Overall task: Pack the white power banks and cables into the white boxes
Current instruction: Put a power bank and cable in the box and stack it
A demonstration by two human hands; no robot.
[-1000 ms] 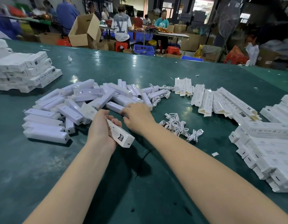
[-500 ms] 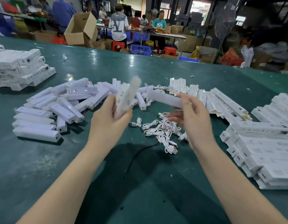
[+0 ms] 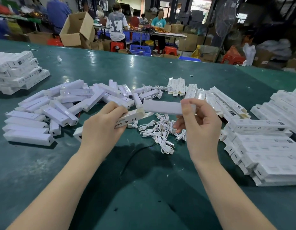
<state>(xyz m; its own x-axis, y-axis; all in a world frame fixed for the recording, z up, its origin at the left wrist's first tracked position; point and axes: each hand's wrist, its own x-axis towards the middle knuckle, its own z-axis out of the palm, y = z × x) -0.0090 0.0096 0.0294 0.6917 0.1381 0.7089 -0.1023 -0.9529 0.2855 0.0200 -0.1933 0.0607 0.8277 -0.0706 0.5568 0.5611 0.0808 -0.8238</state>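
My left hand (image 3: 102,128) grips a white box (image 3: 129,119) with printed marks, its open end pointing right. My right hand (image 3: 198,128) pinches a white power bank (image 3: 162,107) held level, its left end just at the box's open end. Below my hands lies a tangle of white cables (image 3: 160,131) on the green table (image 3: 144,188). A heap of loose power banks (image 3: 60,107) is spread at the left.
Flat unfolded boxes (image 3: 227,103) lie at centre right. Closed white boxes are stacked at the right (image 3: 268,151) and far left (image 3: 19,72). A thin black cord (image 3: 132,156) crosses the table below the cables. People work at tables beyond the far edge.
My right hand picked a power bank from the heap and brought it level. My left hand turned the box from upright to lying sideways, open end facing the power bank.
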